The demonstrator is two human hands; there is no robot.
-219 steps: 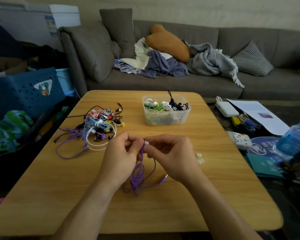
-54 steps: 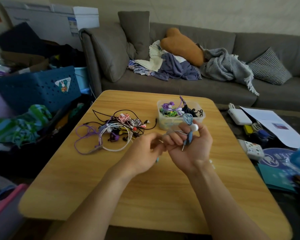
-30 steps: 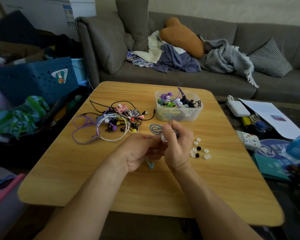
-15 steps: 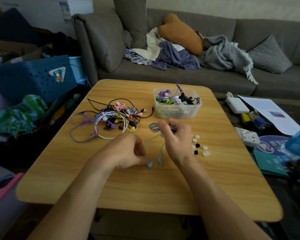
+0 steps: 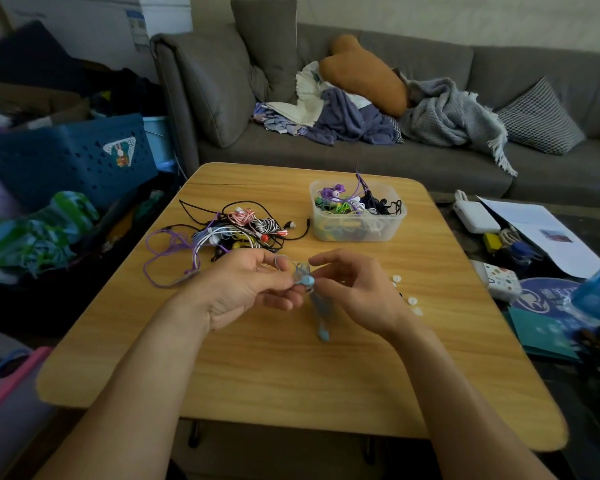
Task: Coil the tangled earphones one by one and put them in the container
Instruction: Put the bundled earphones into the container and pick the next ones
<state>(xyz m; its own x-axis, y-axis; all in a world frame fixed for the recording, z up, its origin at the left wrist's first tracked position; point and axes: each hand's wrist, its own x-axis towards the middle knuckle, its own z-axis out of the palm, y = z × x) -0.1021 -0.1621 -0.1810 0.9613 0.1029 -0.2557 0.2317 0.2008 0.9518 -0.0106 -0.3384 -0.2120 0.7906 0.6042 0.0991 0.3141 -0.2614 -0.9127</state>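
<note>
Earphones in light blue [image 5: 305, 282] are held above the table [image 5: 291, 368], between both hands. Left hand [image 5: 246, 289] pinches an earbud and cord between thumb and fingers. Right hand [image 5: 354, 289] has its fingers curled at the same cord; blur hides the exact grip. Part of the cord hangs down, with a blue end [image 5: 323, 334] near the tabletop. Tangled pile [image 5: 229, 237] of purple, white, black and pink cords lies on the table, left of the hands and apart from them. Clear container [image 5: 357, 216] stands behind the hands, holding several coiled sets. Small loose ear tips [image 5: 407, 296] lie just right of the right hand. Sofa [image 5: 395, 133] stands behind the table.
</note>
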